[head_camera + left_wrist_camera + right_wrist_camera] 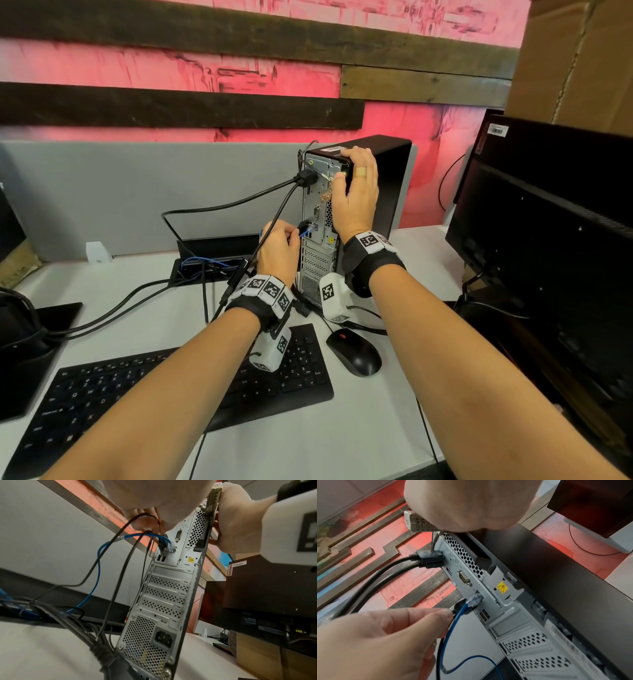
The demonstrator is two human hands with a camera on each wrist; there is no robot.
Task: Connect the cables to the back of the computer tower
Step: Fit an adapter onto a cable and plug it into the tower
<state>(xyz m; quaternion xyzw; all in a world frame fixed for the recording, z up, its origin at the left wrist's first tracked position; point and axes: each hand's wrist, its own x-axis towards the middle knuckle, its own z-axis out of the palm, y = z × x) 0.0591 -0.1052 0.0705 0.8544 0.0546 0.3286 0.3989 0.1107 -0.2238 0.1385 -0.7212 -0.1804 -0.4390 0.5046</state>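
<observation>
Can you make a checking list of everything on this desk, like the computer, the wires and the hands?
Surface: white desk.
Job's things: computer tower upright, back panel facing the person.
Clutter: keyboard, mouse.
Grips: left hand pinches a black plug beside the blue cable; right hand steadies the tower's top.
Cables: two black cables plugged in high up; power socket empty.
Surroundings: monitor, grey divider, red wall.

**Even light, red-washed wall, bent edges**

Soft, even light fills the head view; the wall (239, 78) behind the computer tower (376, 178) glows red. Lines bow toward the frame edges. Beside the tower, both wrist views show hands pale, overexposed and blurred
</observation>
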